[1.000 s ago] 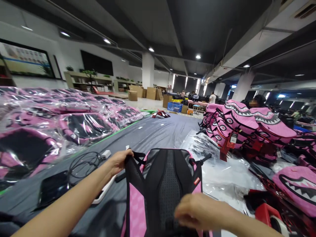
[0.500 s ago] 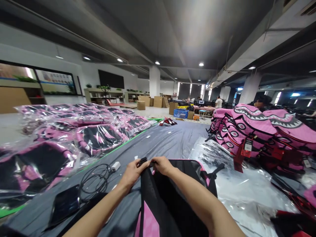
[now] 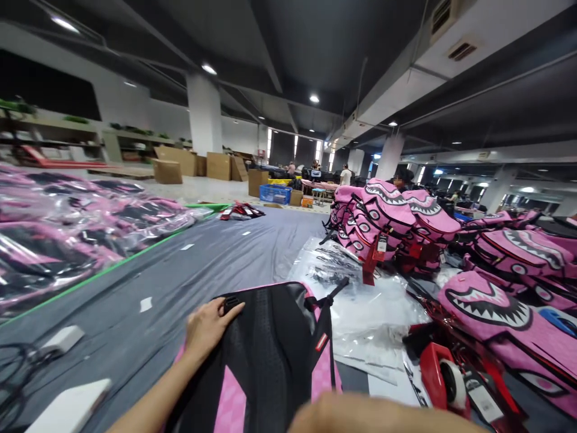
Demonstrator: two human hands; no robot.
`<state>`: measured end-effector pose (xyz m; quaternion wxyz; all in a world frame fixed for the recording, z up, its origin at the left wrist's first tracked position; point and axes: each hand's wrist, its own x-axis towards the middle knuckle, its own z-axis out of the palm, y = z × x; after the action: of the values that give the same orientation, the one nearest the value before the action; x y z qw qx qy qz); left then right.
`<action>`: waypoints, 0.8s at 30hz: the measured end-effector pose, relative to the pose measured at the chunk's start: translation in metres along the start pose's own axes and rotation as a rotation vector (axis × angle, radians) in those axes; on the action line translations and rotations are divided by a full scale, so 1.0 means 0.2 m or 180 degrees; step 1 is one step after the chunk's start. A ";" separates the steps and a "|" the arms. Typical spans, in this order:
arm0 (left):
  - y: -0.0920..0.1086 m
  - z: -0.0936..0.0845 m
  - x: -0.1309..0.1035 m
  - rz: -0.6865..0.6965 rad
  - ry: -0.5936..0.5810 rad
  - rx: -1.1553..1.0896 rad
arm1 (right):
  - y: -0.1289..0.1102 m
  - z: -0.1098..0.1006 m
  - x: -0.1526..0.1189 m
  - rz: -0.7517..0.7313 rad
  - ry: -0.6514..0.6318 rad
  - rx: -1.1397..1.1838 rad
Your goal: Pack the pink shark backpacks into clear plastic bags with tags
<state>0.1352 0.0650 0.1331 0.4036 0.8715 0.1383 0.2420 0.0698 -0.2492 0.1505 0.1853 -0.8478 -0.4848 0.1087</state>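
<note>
left hand on backpack top | right hand blurred, cut off

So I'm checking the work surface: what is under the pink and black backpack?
The backpack lies on grey cloth, left hand on its top. Clear plastic bags lie beside it. Whatever is directly beneath is hidden.

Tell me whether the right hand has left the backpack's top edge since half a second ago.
Yes. The right hand has pulled back toward the wearer, away from the backpack top.

Open grey sheet-covered floor runs ahead between plastic-wrapped pink backpacks on the left and clear crumpled polybags, a red tape dispenser and stacked pink shark-mouth backpacks on the right.
</note>
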 end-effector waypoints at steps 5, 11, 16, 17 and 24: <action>0.02 0.01 -0.04 0.0226 0.0346 0.0747 | 0.40 -0.37 0.12 0.2117 0.1411 0.0353; 0.24 0.14 -0.01 0.1416 -0.0075 0.0628 | 0.49 -0.45 0.39 0.2388 0.1936 0.0577; 0.55 0.35 0.01 0.2309 -0.0736 0.0289 | 0.24 -0.53 0.35 0.1017 0.2475 0.0174; 0.60 0.38 0.01 0.2448 -0.0856 0.0276 | 0.20 -0.54 0.32 0.0739 0.2435 0.0100; 0.66 0.32 -0.05 0.2612 -0.1143 0.0573 | 0.25 -0.59 0.15 0.0834 0.2592 0.0596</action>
<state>0.1678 -0.0639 0.1966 0.2146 0.9139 -0.2700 0.2140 0.1667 -0.2709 0.2366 0.4220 -0.8554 -0.2487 -0.1684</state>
